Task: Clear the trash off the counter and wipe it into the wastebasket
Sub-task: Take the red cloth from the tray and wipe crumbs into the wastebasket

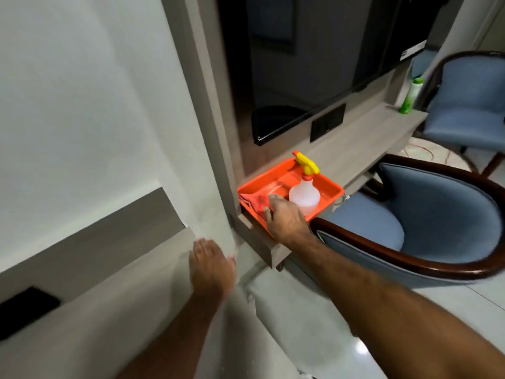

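Note:
An orange tray (332, 194) sits at the near end of the grey wooden counter (363, 140). Inside it stand a clear spray bottle with a yellow and red trigger head (304, 196) and a crumpled orange-red cloth (255, 202). My right hand (287, 220) reaches into the tray, its fingers resting on the cloth beside the bottle; whether they grip it is unclear. My left hand (211, 266) is lower left, fingers spread flat against the pale wall corner, holding nothing. No wastebasket or trash is in view.
Two blue padded chairs with dark wooden frames stand right of the counter, one near (437, 214), one far (470, 105). A green and white bottle (410, 95) stands at the counter's far end. A black television (314, 64) hangs above. Black sockets (328, 121) sit below it.

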